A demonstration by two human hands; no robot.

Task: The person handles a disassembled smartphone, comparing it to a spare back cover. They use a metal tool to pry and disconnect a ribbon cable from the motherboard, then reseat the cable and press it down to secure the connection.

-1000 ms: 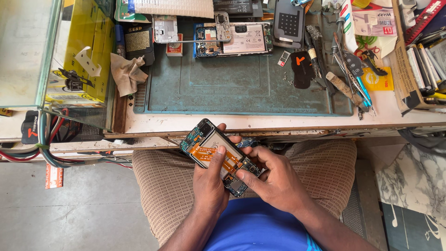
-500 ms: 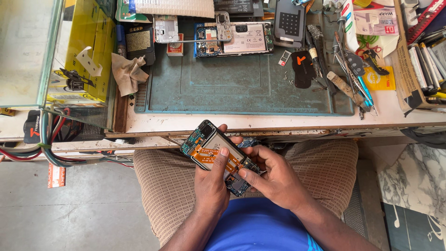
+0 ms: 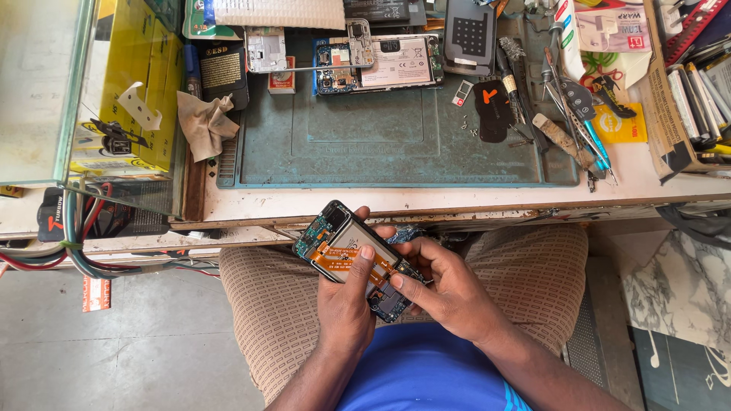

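Note:
Over my lap I hold an opened phone point(image 3: 346, 243) with its back off, showing a green circuit board, a white battery and orange flex cables. My left hand point(image 3: 346, 304) grips it from below, thumb pressed on the orange flex. My right hand point(image 3: 445, 293) holds the lower end, fingertips on the bottom board. The phone lies tilted, its camera end pointing up-left toward the bench edge.
A teal work mat point(image 3: 381, 144) covers the bench, with another opened phone point(image 3: 377, 65) at its far edge. Tweezers, screwdrivers and a brush point(image 3: 567, 114) lie at the right. A crumpled cloth point(image 3: 202, 122) and a glass case point(image 3: 46, 91) are at the left.
Both hands keep hold of the phone in nearly the same place. My left thumb has shifted a little along the orange flex.

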